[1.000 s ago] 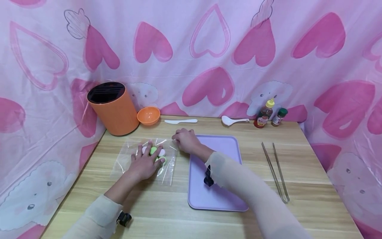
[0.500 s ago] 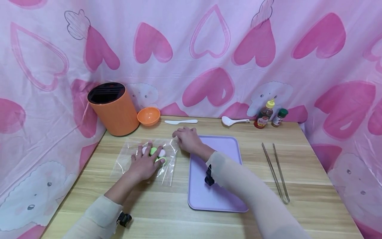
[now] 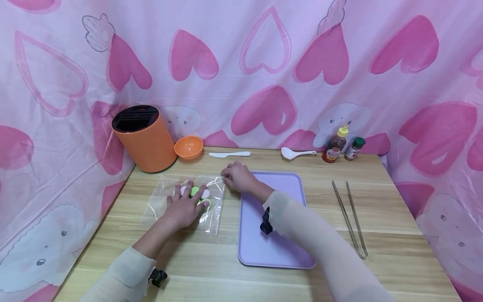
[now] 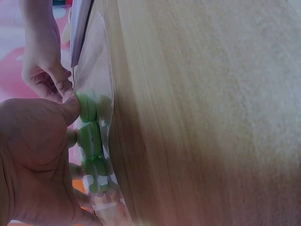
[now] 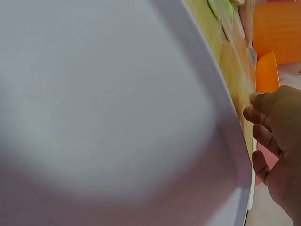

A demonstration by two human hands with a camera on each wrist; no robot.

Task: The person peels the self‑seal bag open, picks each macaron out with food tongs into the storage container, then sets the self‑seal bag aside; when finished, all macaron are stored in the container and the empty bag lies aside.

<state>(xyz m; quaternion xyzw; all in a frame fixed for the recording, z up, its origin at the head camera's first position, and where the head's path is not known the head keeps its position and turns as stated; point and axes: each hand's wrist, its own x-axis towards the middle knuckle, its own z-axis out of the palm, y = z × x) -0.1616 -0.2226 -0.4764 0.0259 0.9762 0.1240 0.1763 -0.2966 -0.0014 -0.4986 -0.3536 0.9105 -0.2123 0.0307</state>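
Current state: clear plastic bag (image 3: pixel 185 201) lies flat on the wooden table (image 3: pixel 377 235), just left of the purple tray (image 3: pixel 279 247). Green and pink pieces (image 3: pixel 196 192) sit inside the bag, under the fingers of the left hand (image 3: pixel 183 207).

Left hand: fingers spread and straight, pressing down on bag and contents. Left wrist view shows the thumb against the green pieces through the film.

Right hand (image 3: pixel 237 177): fingers curled at the bag's far right corner, next to the tray edge. Appears to pinch the film there, but the wrist view is blurred, so grip is not confirmed. Hands are apart, one at each part of the bag.

Risks:
- Film is thin and slick. A weak pinch w/ the right hand may slip off the corner.
- Pulling the corner while the left hand presses hard may stretch or tear the film.
- Too much downward load may squash or shift the pieces inside.
- If left-hand pressure eases, the whole bag may slide toward the tray instead of staying put.
- Right forearm lies over the tray; a wide move may nudge it.
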